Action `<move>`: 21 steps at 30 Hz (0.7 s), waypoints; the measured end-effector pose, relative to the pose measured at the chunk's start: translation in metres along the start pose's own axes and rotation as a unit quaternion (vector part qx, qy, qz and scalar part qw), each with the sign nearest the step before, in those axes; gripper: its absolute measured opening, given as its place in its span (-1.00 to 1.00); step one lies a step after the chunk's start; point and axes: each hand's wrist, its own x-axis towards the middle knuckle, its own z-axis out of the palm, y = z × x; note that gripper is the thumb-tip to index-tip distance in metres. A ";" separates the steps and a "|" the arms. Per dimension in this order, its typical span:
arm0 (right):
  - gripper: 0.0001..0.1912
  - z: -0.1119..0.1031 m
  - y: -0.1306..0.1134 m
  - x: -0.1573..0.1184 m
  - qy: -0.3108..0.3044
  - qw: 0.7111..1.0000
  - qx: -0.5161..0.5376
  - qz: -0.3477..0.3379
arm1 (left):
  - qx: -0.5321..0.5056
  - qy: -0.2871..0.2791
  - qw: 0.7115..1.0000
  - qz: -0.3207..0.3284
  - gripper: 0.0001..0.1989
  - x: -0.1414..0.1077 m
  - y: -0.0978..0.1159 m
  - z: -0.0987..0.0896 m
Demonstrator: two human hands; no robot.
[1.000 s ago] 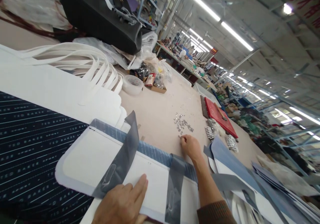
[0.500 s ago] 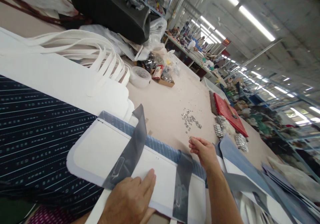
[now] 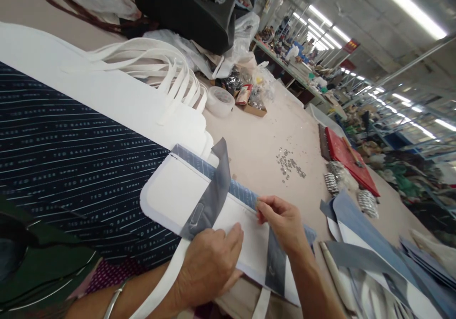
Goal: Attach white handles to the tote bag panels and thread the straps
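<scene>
A white bag panel (image 3: 171,186) with a blue striped strip on its far edge and two grey straps across it lies tilted before me. My left hand (image 3: 213,257) grips its near edge, fingers on top and another part of the hand below. A white strap (image 3: 164,281) runs down past my left wrist. Over the panel's far edge, between the grey straps, my right hand (image 3: 278,219) pinches thumb and forefinger together. Whatever is in that pinch is too small or hidden to name. Beyond it, small metal pieces (image 3: 289,164) lie scattered on the table.
White panels with looped straps (image 3: 178,81) are stacked at the left, above dark striped fabric (image 3: 78,152). A tape roll (image 3: 220,101) and small box (image 3: 254,110) stand behind. At the right are a red case (image 3: 351,159) and blue-white panels (image 3: 370,233).
My right hand has moved from beside the metal pieces, leftward onto the panel's far edge. The left hand still grips the panel. The whole view has shifted.
</scene>
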 end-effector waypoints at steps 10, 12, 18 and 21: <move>-0.75 0.033 0.006 -0.020 0.073 0.959 -0.254 -0.101 | -0.075 -0.015 0.996 -0.042 -0.49 0.006 0.002 -0.014; -0.75 0.034 0.006 -0.020 0.076 0.956 -0.266 -0.095 | -0.080 -0.015 0.995 -0.051 -0.51 0.006 0.002 -0.014; -0.71 0.034 0.008 -0.020 0.076 0.970 -0.228 -0.030 | -0.065 -0.032 0.994 -0.085 -0.20 0.010 0.005 -0.013; -0.72 0.034 0.009 -0.019 0.071 0.973 -0.220 -0.016 | -0.041 -0.048 0.993 -0.100 -0.18 0.013 0.007 -0.015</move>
